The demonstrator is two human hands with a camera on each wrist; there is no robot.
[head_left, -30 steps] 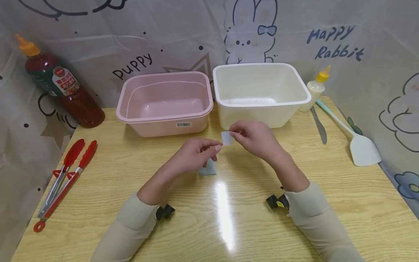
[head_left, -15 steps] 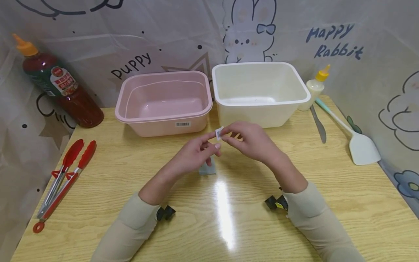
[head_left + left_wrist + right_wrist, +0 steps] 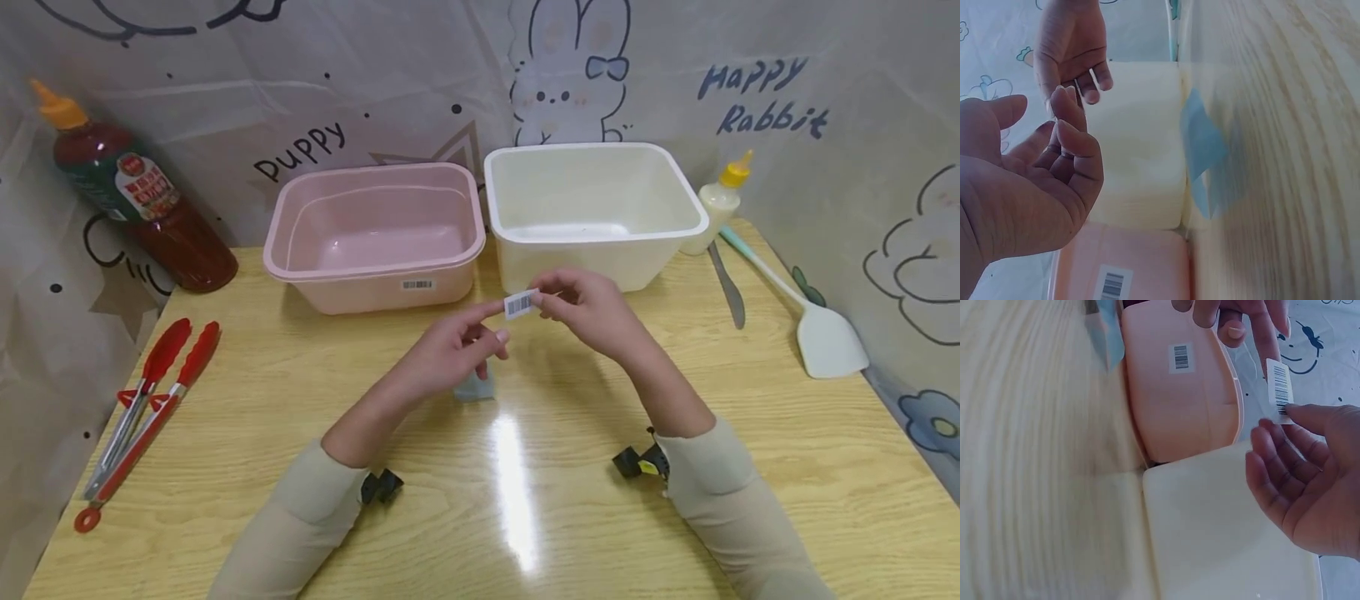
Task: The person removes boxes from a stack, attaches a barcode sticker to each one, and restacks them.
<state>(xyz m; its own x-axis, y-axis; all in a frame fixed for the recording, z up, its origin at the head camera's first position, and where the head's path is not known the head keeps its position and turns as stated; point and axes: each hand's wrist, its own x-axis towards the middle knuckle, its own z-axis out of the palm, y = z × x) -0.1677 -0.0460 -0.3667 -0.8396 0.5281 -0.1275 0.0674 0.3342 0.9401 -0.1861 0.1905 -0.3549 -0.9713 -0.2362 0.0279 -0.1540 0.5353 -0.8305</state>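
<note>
A small white barcode sticker [image 3: 519, 304] is held between the two hands, its printed side showing in the head view. The right hand [image 3: 588, 308] pinches one end between thumb and fingers; in the right wrist view the thumb lies on the barcode label [image 3: 1280, 390]. The left hand [image 3: 450, 350] has its index finger stretched out, its tip at the sticker's other end, with the other fingers loosely bent. Below the left hand a folded light-blue piece [image 3: 475, 387] lies on the table, partly hidden; the left wrist view shows this blue piece [image 3: 1204, 144] creased and standing up a little.
A pink basin [image 3: 416, 287] with a barcode label and a white basin [image 3: 585, 262] stand behind the hands. Red tongs [image 3: 150, 408] and a sauce bottle [image 3: 146, 200] are at left. A small squeeze bottle [image 3: 718, 204], a knife [image 3: 727, 287] and a white spatula [image 3: 828, 342] are at right.
The sticker has turned so its barcode faces the head camera. The right hand first moved left to the left index finger, then slightly back right; the left index finger has straightened.
</note>
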